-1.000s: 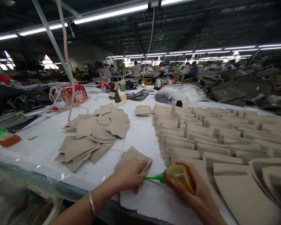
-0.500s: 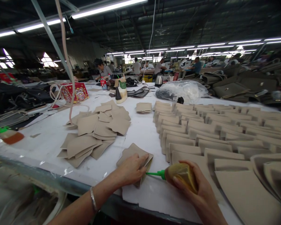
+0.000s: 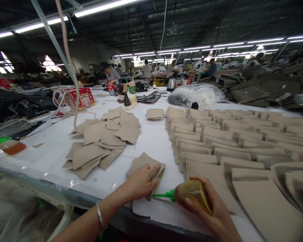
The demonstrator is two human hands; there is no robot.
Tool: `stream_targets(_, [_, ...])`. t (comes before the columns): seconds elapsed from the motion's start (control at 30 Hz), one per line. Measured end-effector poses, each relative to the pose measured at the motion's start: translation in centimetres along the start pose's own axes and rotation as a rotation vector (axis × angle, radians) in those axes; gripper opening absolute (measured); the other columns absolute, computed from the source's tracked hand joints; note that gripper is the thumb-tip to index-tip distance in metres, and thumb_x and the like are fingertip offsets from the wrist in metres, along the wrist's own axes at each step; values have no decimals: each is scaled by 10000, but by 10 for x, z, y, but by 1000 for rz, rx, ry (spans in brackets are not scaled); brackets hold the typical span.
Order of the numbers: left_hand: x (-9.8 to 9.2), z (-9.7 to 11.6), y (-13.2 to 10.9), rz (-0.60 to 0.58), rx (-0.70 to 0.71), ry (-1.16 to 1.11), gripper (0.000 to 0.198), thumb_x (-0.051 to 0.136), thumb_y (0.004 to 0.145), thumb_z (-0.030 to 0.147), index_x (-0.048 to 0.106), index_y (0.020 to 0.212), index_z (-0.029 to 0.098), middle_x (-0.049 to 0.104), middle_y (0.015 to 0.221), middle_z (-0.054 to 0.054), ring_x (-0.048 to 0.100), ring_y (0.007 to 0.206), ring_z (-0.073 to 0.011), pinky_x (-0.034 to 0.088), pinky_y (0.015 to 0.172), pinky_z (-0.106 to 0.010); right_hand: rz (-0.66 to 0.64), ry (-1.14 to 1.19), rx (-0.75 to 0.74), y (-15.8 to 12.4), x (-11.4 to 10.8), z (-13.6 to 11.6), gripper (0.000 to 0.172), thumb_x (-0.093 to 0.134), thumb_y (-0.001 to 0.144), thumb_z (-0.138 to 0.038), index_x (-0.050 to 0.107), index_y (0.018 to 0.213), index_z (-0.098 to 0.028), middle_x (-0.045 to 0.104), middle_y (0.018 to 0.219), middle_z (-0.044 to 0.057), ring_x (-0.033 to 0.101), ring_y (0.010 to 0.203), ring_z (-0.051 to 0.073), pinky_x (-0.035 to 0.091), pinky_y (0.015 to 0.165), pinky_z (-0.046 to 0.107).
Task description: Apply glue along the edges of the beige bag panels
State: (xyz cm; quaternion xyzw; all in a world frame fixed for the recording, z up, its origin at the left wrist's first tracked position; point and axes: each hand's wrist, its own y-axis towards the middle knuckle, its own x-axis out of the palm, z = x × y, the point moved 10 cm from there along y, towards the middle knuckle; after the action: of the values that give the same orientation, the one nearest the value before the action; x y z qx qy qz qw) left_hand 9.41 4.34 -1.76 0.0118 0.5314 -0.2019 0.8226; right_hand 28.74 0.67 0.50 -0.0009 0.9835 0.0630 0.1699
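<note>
My left hand lies over a beige folded panel at the table's front edge, fingers spread and pressing on it; its thumb side is partly hidden. My right hand is wrapped around a squeeze bottle of yellowish liquid, probably glue. The bottle lies tilted on its side, and its thin green nozzle points left, with the tip at the panel's lower right edge. Whether liquid is coming out, I cannot tell.
Loose beige pieces are heaped to the left. Rows of folded beige panels fill the right side. A small stack sits between. Another green-nozzled bottle stands far left, and a hose hangs down over the table.
My right hand has moved the bottle slightly left and down, so the nozzle tip now sits lower along the panel's edge. My left hand stays nearly in place.
</note>
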Motion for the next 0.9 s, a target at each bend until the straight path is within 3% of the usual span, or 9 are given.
stream_targets(0.1, [0, -1, 0, 2, -11, -3, 541, 352, 906, 373, 363, 1431, 244, 557, 1081, -83, 573, 984, -240, 432, 878, -335, 91, -65, -30, -1, -8, -3, 445, 641, 781, -506, 515, 1123, -251, 592, 1021, 8, 570, 893, 244, 417, 785, 310])
stream_targets(0.27, [1, -2, 0, 8, -3, -23, 546, 358, 904, 383, 365, 1431, 241, 554, 1080, -81, 572, 981, -245, 429, 882, -340, -22, 11, -19, -4, 4, -1, 442, 637, 782, -491, 500, 1139, -269, 590, 970, -15, 582, 827, 222, 425, 738, 292])
stream_targets(0.47, [2, -3, -1, 21, -4, -38, 530, 342, 913, 378, 378, 1423, 239, 548, 1079, -82, 580, 979, -257, 436, 881, -359, 60, -96, -63, -3, -5, -4, 430, 646, 790, -479, 503, 1133, -264, 565, 1046, -3, 560, 894, 218, 405, 799, 286])
stream_targets(0.6, [2, -2, -2, 14, 1, -39, 531, 342, 915, 376, 370, 1427, 240, 544, 1093, -82, 583, 979, -260, 439, 884, -367, -13, -21, -48, -6, 5, 1, 426, 626, 800, -470, 491, 1152, -272, 571, 1029, -14, 574, 858, 215, 416, 761, 284])
stream_targets(0.8, [1, 0, -4, -4, -2, -37, 527, 324, 923, 362, 364, 1430, 228, 546, 1092, -85, 585, 959, -253, 445, 863, -358, 56, -123, -104, -4, -6, -2, 390, 621, 817, -441, 491, 1145, -274, 556, 1082, -17, 549, 953, 202, 394, 828, 255])
stream_targets(0.9, [1, 0, -3, -7, -5, -45, 528, 325, 923, 362, 360, 1432, 227, 544, 1096, -87, 580, 978, -255, 439, 877, -359, -8, -86, -99, -5, 0, -1, 406, 617, 813, -452, 483, 1155, -279, 565, 1059, -20, 563, 913, 200, 407, 802, 261])
